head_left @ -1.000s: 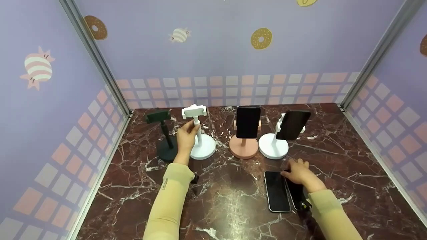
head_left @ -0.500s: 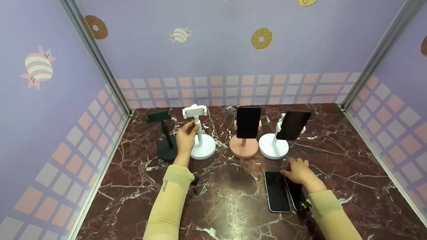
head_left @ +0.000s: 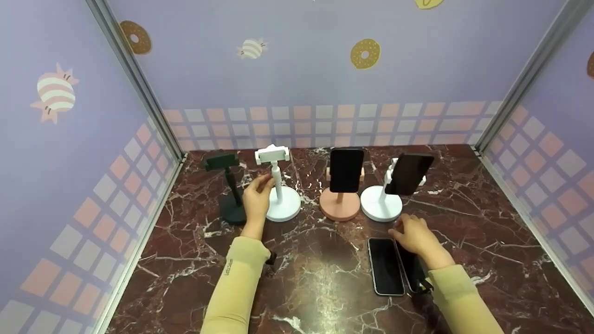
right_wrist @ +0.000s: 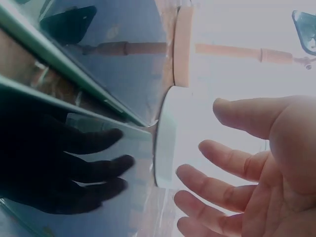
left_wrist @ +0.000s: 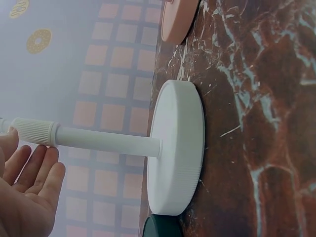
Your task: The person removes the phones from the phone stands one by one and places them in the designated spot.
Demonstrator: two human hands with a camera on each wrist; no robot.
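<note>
The left white stand [head_left: 284, 204] is judged set, the left hand [head_left: 255, 200] held loosely spread beside it and the right hand [head_left: 414, 235] spread over the right phone [head_left: 410, 268], which should next be lifted.

- A short line of lettering [head_left: 229, 267] was printed on the pale yellow sleeve [head_left: 232, 297] behind the left hand [head_left: 256, 202], near that sleeve's wrist end [head_left: 249, 249].
- It appeared to read "LetsSlim"; the opening "Let" was the surer part, while the letters after it were too small and soft to be certain of, as was any apostrophe or space.
- The characters were dark against the yellow cloth and sat toward the sleeve's outer edge, on the side away from the right hand [head_left: 414, 234].
- The line ran lengthwise along the forearm, its first letter farthest from the left hand and its last letter nearest to it.
</note>
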